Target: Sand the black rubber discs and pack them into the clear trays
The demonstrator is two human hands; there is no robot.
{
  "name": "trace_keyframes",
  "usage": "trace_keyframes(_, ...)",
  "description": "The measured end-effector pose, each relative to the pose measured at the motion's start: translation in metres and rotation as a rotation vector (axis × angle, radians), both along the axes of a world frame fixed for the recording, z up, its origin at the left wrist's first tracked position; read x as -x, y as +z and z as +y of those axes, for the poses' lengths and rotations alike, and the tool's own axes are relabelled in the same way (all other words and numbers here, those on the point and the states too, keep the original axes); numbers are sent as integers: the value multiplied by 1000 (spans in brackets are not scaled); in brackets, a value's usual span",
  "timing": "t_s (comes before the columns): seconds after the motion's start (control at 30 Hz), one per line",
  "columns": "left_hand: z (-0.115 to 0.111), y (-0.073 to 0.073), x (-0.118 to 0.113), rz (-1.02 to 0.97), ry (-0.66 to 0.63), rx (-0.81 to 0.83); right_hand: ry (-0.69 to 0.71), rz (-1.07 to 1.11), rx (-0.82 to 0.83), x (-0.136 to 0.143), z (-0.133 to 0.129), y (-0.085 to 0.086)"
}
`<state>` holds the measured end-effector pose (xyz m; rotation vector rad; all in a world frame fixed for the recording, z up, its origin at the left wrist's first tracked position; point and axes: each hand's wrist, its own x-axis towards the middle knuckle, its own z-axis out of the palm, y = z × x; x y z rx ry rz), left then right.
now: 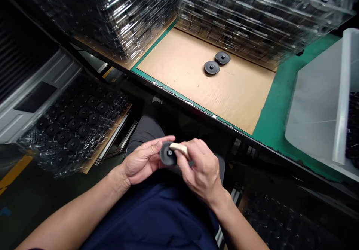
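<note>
My left hand [143,161] holds a round black part [165,157] by its edge, above my lap. A small post stands at the centre of the part's upper face. My right hand [200,167] pinches a pale, cream-coloured piece [181,149], whose tip touches or overlaps the black part's right edge. Two similar black parts, one [211,67] nearer and the other [222,57] just behind it, lie on the brown cardboard [179,70] on the bench.
Tall stacks of clear plastic trays, one left [123,21] and one behind [238,25], border the cardboard. A translucent bin [316,111] stands at the right on the green bench top [276,104]. Lower left, a clear tray [75,126] holds several black parts.
</note>
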<state>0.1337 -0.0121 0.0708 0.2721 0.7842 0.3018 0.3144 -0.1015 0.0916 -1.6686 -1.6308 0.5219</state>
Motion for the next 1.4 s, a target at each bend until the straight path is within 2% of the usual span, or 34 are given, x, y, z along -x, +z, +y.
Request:
trace_keyframes(0.07, 1, 1, -2, 16, 97, -92, -117, 146, 187, 5, -1, -2)
trace_keyframes(0.13, 0, 1, -4, 17, 127, -182, -141, 312, 334, 13, 0, 0)
trace_keyframes(0.23, -3, 2, -6, 26, 143, -308, -189, 449, 307, 21, 5, 11)
trace_keyframes(0.37, -2, 8, -6, 45, 189, -384, -134, 337, 229, 20, 10, 21)
trace_keyframes(0.47, 3, 10, -2, 61, 219, -415, -132, 161, 231, 14, 8, 18)
trace_keyframes(0.57, 5, 9, 4, 49, 153, -381, -125, -14, 147, 9, 6, 11)
trace_keyframes(0.7, 5, 6, 12, 16, -8, -258, -21, -157, 60, 6, 7, 9)
trace_keyframes(0.87, 5, -4, 17, -37, -141, -163, 152, -115, 48, 4, 10, 14)
trace_keyframes(1.0, 2, -8, 14, -90, -180, -70, 232, 5, 17, -1, 10, 12)
trace_keyframes(1.07, 2, -6, 11, -116, -158, -43, 179, 127, -33, -6, 6, 7)
trace_keyframes(1.13, 3, -2, 7, -115, -123, -44, 18, 277, -45, -11, -1, -2)
trace_keyframes(1.2, 6, 1, 3, -65, -94, -75, -169, 459, 43, -13, -8, -13)
trace_keyframes(1.27, 9, 3, -3, 33, -79, -139, -275, 613, 225, -11, -14, -23)
trace_keyframes(1.33, 10, 4, -9, 131, -65, -213, -274, 675, 390, -4, -18, -31)
trace_keyframes(1.4, 9, 5, -15, 182, -57, -260, -223, 664, 457, 4, -18, -35)
